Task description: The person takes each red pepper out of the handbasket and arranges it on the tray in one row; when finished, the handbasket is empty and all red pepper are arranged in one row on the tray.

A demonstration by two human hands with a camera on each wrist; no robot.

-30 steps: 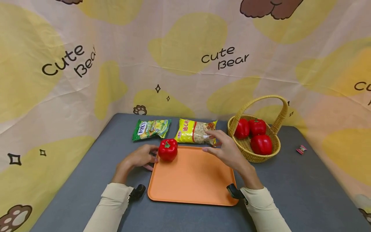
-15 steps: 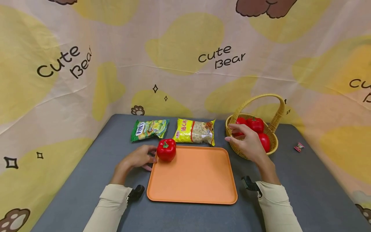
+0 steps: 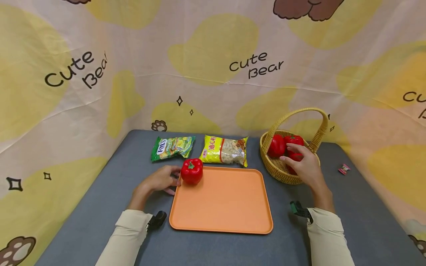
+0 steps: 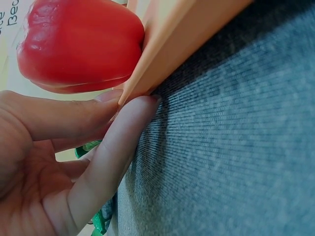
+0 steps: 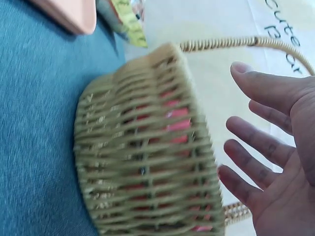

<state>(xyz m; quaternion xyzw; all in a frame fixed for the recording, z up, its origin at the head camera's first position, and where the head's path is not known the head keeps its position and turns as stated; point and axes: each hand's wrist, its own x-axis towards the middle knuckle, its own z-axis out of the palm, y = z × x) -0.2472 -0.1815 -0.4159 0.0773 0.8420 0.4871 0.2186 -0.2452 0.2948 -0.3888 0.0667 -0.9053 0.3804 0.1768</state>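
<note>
Red bell peppers, glossy, green-stemmed: one (image 3: 191,171) stands on the far left corner of the flat orange plastic tray (image 3: 221,201); the others (image 3: 277,145) lie in the woven yellow wicker basket (image 3: 283,171) with a hoop handle, on the grey tabletop (image 3: 349,207) right of the tray.

Head view. Step in hand, as judged: fetching a pepper from the basket, one being set on the tray already. Right hand (image 3: 305,166) is over the basket's near rim, fingers spread and loosely bent above the peppers, gripping nothing yet; the next move calls for lowering past the handle and closing round one pepper. Left hand (image 3: 162,180) rests on the tabletop at the tray's left edge, fingers straight, just beside the tray pepper. Both forearms in cream sleeves, elbows toward the viewer. A green snack packet (image 3: 172,147) and a yellow pasta packet (image 3: 224,150) lie beyond the tray.

Left wrist view. Fingers (image 4: 106,162) lie straight against the tray's rim (image 4: 162,59), under the pepper (image 4: 81,44); nothing clasped.

Right wrist view. Hand (image 5: 275,162) open, fingers apart, just beside the basket wall (image 5: 147,172); red shows through the weave.
</note>
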